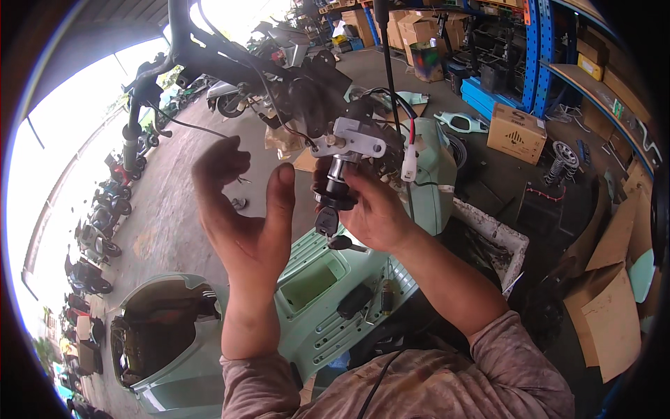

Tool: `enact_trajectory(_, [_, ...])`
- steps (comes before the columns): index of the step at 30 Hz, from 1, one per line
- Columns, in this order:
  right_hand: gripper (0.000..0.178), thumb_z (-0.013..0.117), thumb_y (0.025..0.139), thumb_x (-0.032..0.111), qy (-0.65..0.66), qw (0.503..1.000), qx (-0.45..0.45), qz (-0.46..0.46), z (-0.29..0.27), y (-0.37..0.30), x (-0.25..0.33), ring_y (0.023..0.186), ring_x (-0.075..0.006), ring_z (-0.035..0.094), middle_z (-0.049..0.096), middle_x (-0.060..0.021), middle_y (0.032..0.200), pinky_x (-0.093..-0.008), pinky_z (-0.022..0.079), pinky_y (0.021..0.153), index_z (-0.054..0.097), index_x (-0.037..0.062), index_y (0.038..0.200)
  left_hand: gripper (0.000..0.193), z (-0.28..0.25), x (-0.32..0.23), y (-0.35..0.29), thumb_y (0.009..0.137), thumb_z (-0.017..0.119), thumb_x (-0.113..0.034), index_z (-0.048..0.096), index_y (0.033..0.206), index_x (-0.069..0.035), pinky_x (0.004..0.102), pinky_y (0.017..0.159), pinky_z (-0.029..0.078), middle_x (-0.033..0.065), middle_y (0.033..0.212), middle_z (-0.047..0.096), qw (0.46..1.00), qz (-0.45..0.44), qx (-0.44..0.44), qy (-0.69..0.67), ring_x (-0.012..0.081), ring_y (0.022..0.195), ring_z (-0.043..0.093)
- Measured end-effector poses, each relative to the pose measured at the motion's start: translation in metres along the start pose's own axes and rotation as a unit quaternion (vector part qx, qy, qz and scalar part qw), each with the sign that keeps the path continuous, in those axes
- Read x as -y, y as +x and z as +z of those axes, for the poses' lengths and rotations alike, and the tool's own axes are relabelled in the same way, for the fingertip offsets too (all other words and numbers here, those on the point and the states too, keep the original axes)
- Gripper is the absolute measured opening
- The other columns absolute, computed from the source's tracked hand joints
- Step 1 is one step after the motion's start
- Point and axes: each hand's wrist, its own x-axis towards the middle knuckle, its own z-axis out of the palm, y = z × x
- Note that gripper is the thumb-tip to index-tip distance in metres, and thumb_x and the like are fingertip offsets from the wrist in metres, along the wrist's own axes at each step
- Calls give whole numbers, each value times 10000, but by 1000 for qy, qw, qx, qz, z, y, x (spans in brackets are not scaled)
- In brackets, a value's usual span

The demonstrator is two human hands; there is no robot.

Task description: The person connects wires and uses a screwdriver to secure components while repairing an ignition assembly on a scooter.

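My right hand (377, 213) grips an ignition lock (340, 171), a silver cylinder with a black lower end, between thumb and fingers. A black-headed key (326, 221) sits in the lock, and a second key (340, 242) dangles below it. Just above, the lock meets a silver metal bracket (359, 138) on the bare front frame of a scooter. My left hand (241, 202) is raised to the left of the lock, its thumb spread wide from the curled fingers. Nothing shows in its grasp. A thin black cable (185, 126) from the handlebar passes close to those fingers.
Below my hands lies a pale green scooter floorboard (328, 300), with a pale green body shell (167, 349) at left. A white connector (409, 164) hangs right of the bracket. Cardboard boxes (516, 133), a shock absorber (560, 164) and blue shelving (537, 56) stand at right; scooters (98, 237) line the left.
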Motion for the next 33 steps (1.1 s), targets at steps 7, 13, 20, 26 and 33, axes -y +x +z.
enact_trajectory(7, [400, 442, 1017, 301, -655, 721, 157, -160, -6, -8, 20, 1136, -225, 554, 584, -112, 1174, -359, 446, 956, 454, 73, 1346, 628, 18, 26, -45, 863, 694, -379, 496, 1291, 36, 304, 923, 431, 102, 1144, 604, 800, -343, 290, -398, 166, 1030, 552])
enact_trajectory(13, [410, 517, 977, 318, -713, 683, 91, 132, 23, -7, 63, 1029, -330, 633, 656, -174, 1049, -403, 476, 886, 503, 68, 1302, 546, 29, 42, -40, 819, 718, -171, 497, 1249, 82, 297, 700, 530, 124, 1038, 626, 734, -399, 316, -449, 213, 875, 651])
enact_trajectory(20, [652, 637, 864, 342, -329, 915, 39, 231, 20, -52, 139, 713, -234, 686, 664, -185, 956, -325, 549, 603, 392, -1, 1362, 337, 31, 36, -50, 826, 708, -156, 556, 1045, 50, 241, 515, 403, 48, 735, 569, 773, -379, 255, -440, 120, 574, 541])
enact_trajectory(26, [468, 582, 934, 270, -312, 944, -90, 48, 37, -40, 155, 663, -133, 634, 638, -126, 953, -264, 499, 541, 455, 20, 1308, 410, 18, 26, -60, 824, 705, -184, 546, 1115, 57, 227, 486, 350, 32, 712, 541, 764, -428, 225, -427, 86, 545, 476])
enact_trajectory(33, [250, 600, 938, 139, -625, 780, 27, -19, 14, 36, 182, 917, -101, 581, 631, -24, 999, -267, 471, 853, 577, 39, 1166, 460, 0, 29, -47, 821, 704, -264, 580, 1130, 54, 207, 470, 307, 3, 706, 529, 742, -469, 265, -399, 39, 540, 424])
